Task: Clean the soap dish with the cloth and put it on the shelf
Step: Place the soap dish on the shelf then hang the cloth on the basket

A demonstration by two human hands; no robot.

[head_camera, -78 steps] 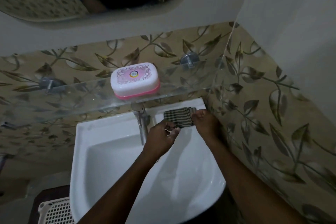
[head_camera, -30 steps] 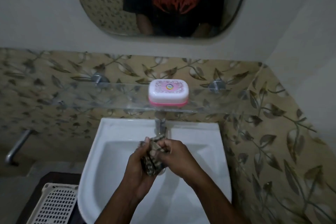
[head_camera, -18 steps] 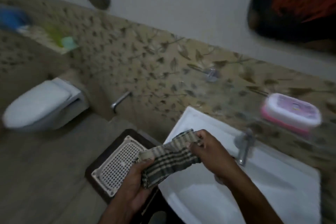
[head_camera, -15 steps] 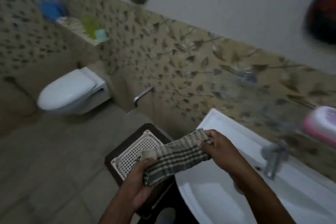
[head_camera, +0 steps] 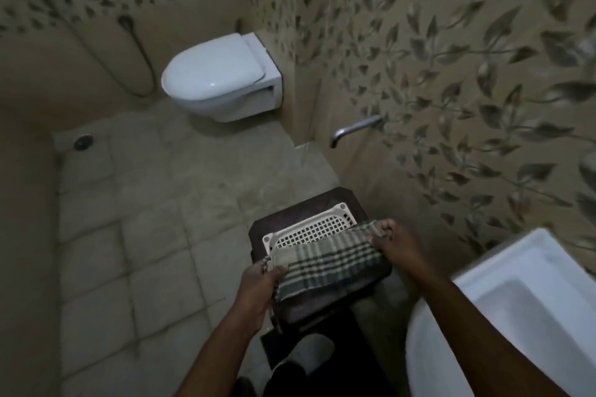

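Both hands hold the checked grey-green cloth (head_camera: pixel 325 264) stretched flat between them. My left hand (head_camera: pixel 263 280) grips its near left corner. My right hand (head_camera: pixel 392 240) pinches its far right corner. The cloth hangs over a white perforated basket (head_camera: pixel 309 229) that rests on a dark stool (head_camera: pixel 325 303). The soap dish and the glass shelf are out of view to the right.
The white sink (head_camera: pixel 503 309) fills the lower right corner. A wall tap (head_camera: pixel 354 129) juts from the leaf-patterned wall. A white toilet (head_camera: pixel 222 77) hangs at the back. A floor drain (head_camera: pixel 83 142) sits far left in the tiled floor.
The view has swung left, away from the sink and the soap dish on the shelf. My hands carried the cloth from over the basin and spread it over the basket.
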